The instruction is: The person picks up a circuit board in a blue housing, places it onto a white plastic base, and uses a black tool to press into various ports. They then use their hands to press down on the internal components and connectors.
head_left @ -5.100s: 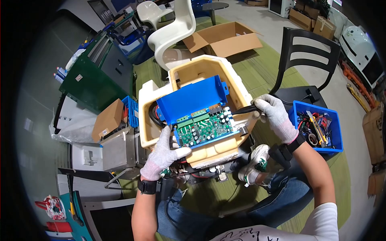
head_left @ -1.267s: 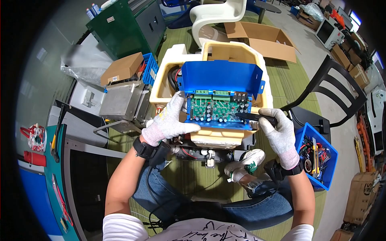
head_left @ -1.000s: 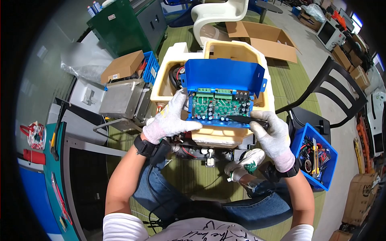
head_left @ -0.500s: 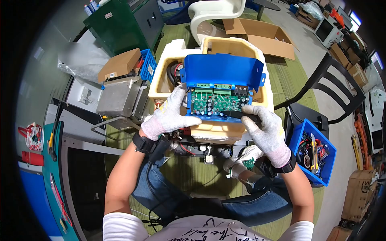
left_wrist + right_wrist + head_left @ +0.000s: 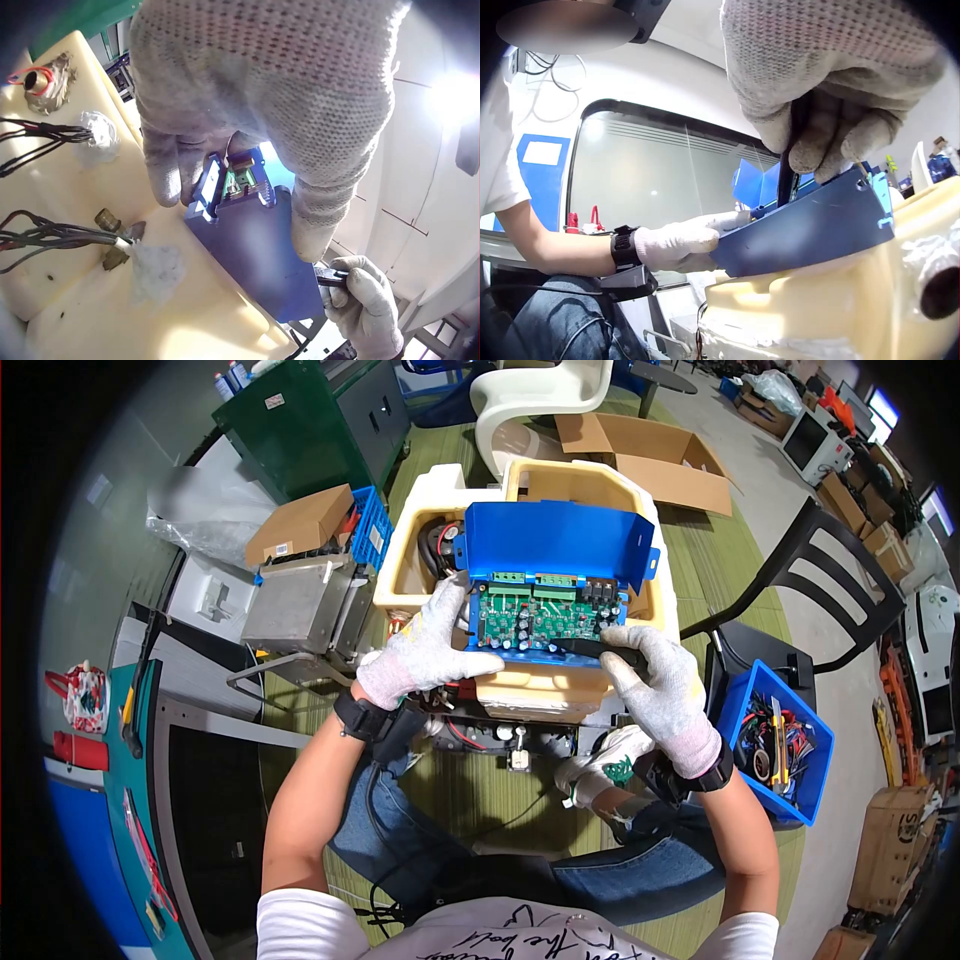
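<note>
A green circuit board (image 5: 545,622) with capacitors and terminal blocks sits in a blue metal case (image 5: 555,538), whose tall panel stands up behind it. My gloved left hand (image 5: 415,650) grips the case's left end, thumb along the front edge. In my gloved right hand (image 5: 658,685) is a slim black tool (image 5: 580,647) with a tapered tip, pinched between thumb and fingers. Its tip lies at the board's front edge, near the capacitors. In the right wrist view the black tool (image 5: 785,176) points down into the case; the tip is hidden behind the blue wall.
Beneath the case stands a cream moulded shell (image 5: 640,510) with wires and hollows. A blue bin (image 5: 805,795) of wires and tools is at right, by a black chair (image 5: 850,580). A metal box (image 5: 295,605) stands left; a cardboard box (image 5: 670,475) lies behind.
The black tool has moved from right of the case to the board, then left along its front edge with my right hand. Over the last half second it barely moves. My left hand keeps its grip.
</note>
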